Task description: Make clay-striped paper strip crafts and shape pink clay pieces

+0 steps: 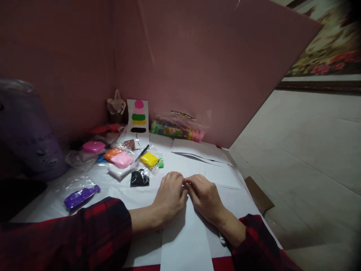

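Observation:
My left hand (pixel 171 197) and my right hand (pixel 207 198) meet at the fingertips above a long white paper strip (pixel 186 241). The fingers of both are curled and pressed together; whatever they pinch is hidden. Left of my hands lie a black clay packet (pixel 140 178), a yellow one (pixel 149 160), a light pink one (pixel 122 160), an orange one (pixel 112 154) and a purple one (pixel 81 197). A white card (pixel 138 122) with pink, green, yellow and black patches leans at the back.
White sheets (pixel 200 149) lie behind my hands. A bag of colored sticks (pixel 177 130) rests against the pink board (pixel 197 67). A purple container (pixel 36 131) stands at the left. Under my right wrist is a small white object (pixel 222 239).

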Tool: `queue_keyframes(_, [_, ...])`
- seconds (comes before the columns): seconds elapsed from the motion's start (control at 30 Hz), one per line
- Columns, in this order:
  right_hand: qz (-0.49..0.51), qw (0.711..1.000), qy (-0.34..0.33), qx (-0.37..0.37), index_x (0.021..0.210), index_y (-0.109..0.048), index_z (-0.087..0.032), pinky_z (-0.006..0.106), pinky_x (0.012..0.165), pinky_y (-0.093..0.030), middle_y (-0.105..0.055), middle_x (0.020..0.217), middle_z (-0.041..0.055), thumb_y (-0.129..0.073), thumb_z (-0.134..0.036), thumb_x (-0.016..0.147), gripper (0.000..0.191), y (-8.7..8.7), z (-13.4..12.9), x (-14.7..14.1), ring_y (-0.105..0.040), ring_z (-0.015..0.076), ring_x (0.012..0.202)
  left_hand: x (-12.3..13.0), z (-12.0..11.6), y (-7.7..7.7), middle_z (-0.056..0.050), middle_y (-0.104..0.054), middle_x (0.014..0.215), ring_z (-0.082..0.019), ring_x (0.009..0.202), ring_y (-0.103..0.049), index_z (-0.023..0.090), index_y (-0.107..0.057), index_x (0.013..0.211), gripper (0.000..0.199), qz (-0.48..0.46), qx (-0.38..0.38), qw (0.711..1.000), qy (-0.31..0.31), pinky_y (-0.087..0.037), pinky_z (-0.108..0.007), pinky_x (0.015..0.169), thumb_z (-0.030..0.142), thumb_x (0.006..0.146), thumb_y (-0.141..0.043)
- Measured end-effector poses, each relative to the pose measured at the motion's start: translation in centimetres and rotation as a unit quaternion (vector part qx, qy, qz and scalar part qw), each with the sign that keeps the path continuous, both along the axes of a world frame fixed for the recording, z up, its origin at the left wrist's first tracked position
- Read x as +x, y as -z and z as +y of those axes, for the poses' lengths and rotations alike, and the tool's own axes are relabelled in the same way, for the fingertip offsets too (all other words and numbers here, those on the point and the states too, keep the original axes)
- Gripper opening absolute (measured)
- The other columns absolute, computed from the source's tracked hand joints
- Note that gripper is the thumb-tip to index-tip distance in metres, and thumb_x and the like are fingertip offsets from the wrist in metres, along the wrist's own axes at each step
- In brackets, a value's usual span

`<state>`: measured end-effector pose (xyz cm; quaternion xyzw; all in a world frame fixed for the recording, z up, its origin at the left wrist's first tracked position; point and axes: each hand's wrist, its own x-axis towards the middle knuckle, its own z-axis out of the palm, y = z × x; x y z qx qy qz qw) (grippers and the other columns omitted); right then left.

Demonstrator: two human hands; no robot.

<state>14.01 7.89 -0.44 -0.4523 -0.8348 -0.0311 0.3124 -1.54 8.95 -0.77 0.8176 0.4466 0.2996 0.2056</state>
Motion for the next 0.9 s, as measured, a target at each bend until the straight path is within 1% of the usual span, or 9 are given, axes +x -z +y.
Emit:
queue_keyframes(0.4, [-0.004,1.0,0.0,-0.006,0.089,-0.061,-0.018,0.033,0.07,-0.046,-0.067,0.083,0.0059,-0.049,-0.013,0.092,0.013,-0.27,-0.06,-0.06,-0.06,0.0211,0.08,-0.01,-0.05,-0.04,-0.01,-0.058,0.108,-0.024,0.107,-0.047,0.015,-0.056,0.094,0.011,0.01,0.001,1.0,0.002,-0.037,-0.041,0.097,0.017,0.086,-0.049])
queue_keyframes(0.67, [-0.007,1.0,0.004,-0.014,0.089,-0.061,-0.017,0.033,0.07,-0.046,-0.067,0.083,0.0065,-0.05,-0.013,0.091,0.012,-0.2,-0.07,-0.01,-0.06,0.0217,0.08,-0.01,-0.1,-0.29,-0.009,-0.058,0.109,-0.024,0.108,-0.047,0.016,-0.056,0.094,0.012,0.02,0.001,1.0,0.007,-0.037,-0.041,0.098,0.014,0.083,-0.05])
queue_keyframes(0.9, [-0.015,1.0,0.004,-0.017,0.088,-0.06,-0.018,0.034,0.07,-0.045,-0.066,0.084,0.0065,-0.05,-0.013,0.091,0.012,-0.18,-0.01,-0.02,-0.059,0.0223,0.08,-0.08,-0.29,-0.54,-0.011,-0.058,0.111,-0.025,0.11,-0.047,0.012,-0.057,0.096,0.015,0.028,0.002,1.0,0.011,-0.036,-0.04,0.099,0.013,0.084,-0.049])
